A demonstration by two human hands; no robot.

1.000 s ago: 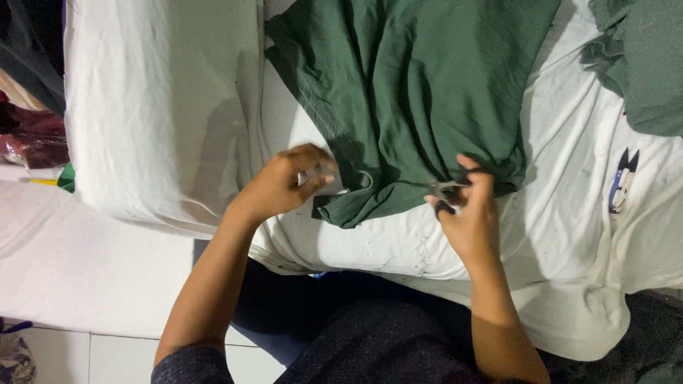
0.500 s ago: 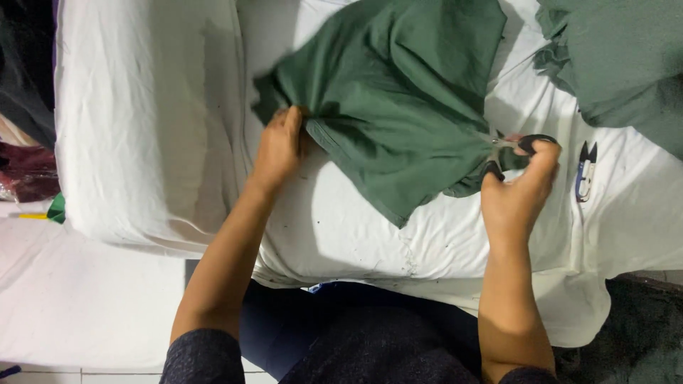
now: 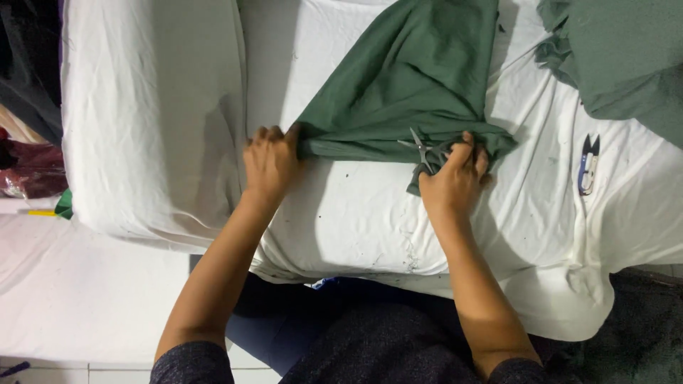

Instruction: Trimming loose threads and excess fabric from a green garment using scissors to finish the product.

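Observation:
A dark green garment [image 3: 409, 85] lies on a white cloth-covered table [image 3: 356, 220], its near edge pulled taut between my hands. My left hand [image 3: 270, 160] pinches the left end of that edge. Gripping the right end of the edge is my right hand [image 3: 452, 181], which also holds small metal scissors [image 3: 421, 149] whose blades point up and to the left over the fabric.
A second green garment [image 3: 619, 57] is heaped at the upper right. Small blue-handled thread snips [image 3: 588, 165] lie on the cloth to the right of my right hand. A white sheet-covered block [image 3: 149, 114] stands at left, with dark red fabric [image 3: 28, 174] beyond it.
My hands have moved apart and stretched the garment's edge flat and taut. The garment has shifted up and right across the table.

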